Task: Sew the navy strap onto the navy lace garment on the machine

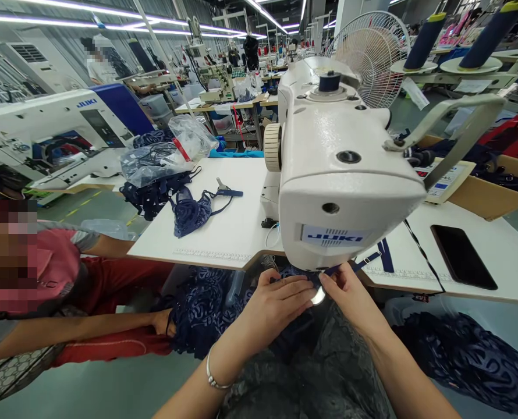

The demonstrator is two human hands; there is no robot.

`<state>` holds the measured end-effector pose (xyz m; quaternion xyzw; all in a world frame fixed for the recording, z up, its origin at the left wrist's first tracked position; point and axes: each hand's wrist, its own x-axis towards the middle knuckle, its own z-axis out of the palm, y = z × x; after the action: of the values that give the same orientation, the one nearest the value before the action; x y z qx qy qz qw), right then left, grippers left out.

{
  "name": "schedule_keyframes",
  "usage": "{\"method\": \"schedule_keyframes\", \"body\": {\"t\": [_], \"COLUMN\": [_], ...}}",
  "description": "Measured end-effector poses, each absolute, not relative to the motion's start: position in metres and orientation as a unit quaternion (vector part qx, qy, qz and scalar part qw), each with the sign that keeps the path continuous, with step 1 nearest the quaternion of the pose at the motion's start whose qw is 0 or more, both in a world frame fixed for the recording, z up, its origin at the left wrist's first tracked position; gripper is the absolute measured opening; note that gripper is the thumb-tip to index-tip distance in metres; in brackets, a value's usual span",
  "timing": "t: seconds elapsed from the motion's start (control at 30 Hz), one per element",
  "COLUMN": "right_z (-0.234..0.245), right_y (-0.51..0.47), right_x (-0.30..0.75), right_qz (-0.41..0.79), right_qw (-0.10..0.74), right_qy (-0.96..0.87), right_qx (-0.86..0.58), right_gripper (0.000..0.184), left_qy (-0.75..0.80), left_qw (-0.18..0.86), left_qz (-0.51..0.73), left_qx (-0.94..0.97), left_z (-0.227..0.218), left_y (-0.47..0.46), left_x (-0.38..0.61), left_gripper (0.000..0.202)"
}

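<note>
Under the head of a white JUKI sewing machine (337, 192), a navy lace bra (296, 272) lies partly hidden by my hands. My left hand (280, 299) is closed over its fabric, fingers together and pointing right. Close by, my right hand (348, 294) pinches the bra's edge near a navy strap (368, 260) that trails right across the table. The needle area is hidden by the machine head. A bright round light spot shows between my hands. Another navy lace bra (191, 212) lies on the white table to the left, beside small scissors-like snips (222, 185).
A black phone (464, 256) lies on the table at right, near a cardboard box (495, 186). Plastic bins of navy lace pieces (468, 349) stand below. At left, a seated co-worker's hand (165, 323) touches a navy lace pile (202, 308).
</note>
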<state>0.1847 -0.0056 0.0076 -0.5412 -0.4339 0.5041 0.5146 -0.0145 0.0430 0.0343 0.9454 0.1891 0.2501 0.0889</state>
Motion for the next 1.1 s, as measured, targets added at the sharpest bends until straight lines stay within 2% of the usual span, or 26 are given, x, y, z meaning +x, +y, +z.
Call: {"method": "schedule_keyframes", "body": {"t": [0.2, 0.43, 0.73, 0.93, 1.1], "right_z": [0.007, 0.005, 0.014, 0.007, 0.000], "right_y": [-0.006, -0.006, 0.035, 0.051, 0.060], "right_x": [0.186, 0.189, 0.206, 0.205, 0.206], "right_qz": [0.500, 0.497, 0.338, 0.290, 0.193], "right_qw": [0.509, 0.493, 0.477, 0.481, 0.475], "right_qy": [-0.439, -0.455, -0.559, -0.622, -0.653], "right_qx": [-0.546, -0.550, -0.588, -0.546, -0.558], "right_gripper": [0.041, 0.038, 0.026, 0.028, 0.032], "left_qy": [0.216, 0.174, 0.259, 0.298, 0.314], "left_qw": [0.137, 0.015, -0.137, -0.178, -0.186], "left_qz": [0.283, 0.246, 0.231, 0.209, 0.216], "left_qx": [0.925, 0.953, 0.928, 0.914, 0.906], "left_z": [0.030, 0.034, 0.027, 0.025, 0.023], "left_y": [0.043, 0.041, 0.021, 0.014, 0.013], "left_x": [-0.013, -0.015, 0.000, 0.010, 0.015], "left_gripper": [0.024, 0.026, 0.028, 0.031, 0.030]}}
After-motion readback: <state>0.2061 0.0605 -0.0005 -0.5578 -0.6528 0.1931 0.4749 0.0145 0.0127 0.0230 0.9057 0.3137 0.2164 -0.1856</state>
